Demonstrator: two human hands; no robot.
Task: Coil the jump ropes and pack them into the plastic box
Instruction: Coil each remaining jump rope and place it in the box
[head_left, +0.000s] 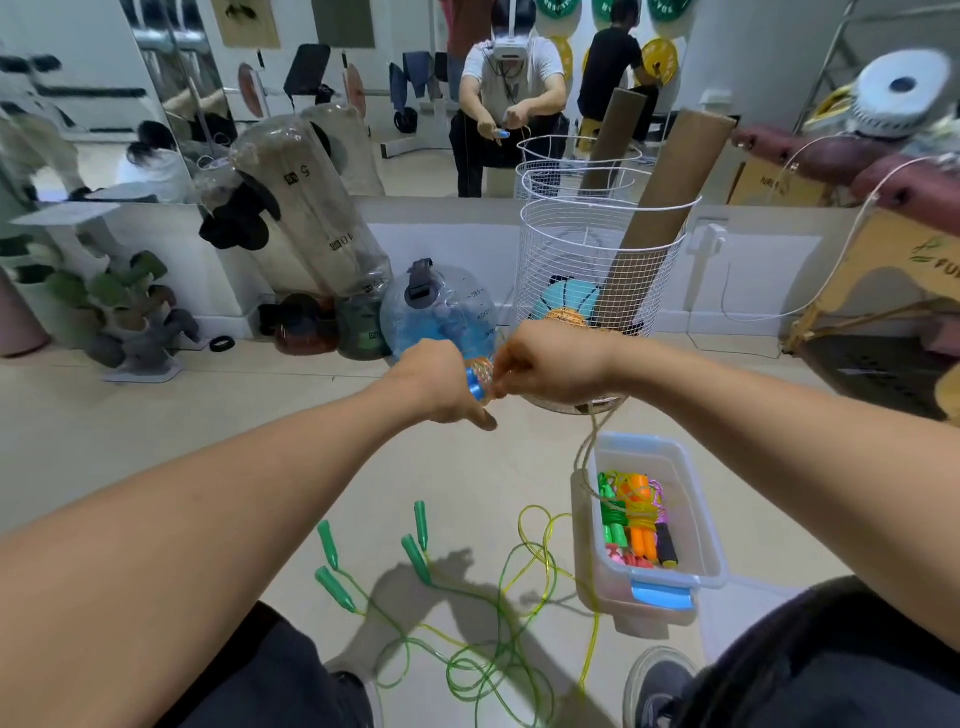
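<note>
plastic box (706, 561) holds coiled jump ropes (636, 519); both hands' grips pinch blue-handled rope (480, 379).

Bare forearms, dark trousers (270, 670) — one dark sneaker (655, 691) (pale sole).

Two hands were up in front, the left hand (439, 382) and the right hand (545, 366), both closed around one blue-handled jump rope (480, 379), whose pale cord hung down toward the one plastic box (711, 566). On the floor lay four green handles (332, 545), which made two green jump ropes (493, 660) in one loose tangle, though their cords could not be separated by eye. Inside the box were at least three coiled bundles, one green (610, 514), one orange (641, 512) and one with black handles (666, 544), with some pink pieces (626, 559) too jumbled to count.
</note>
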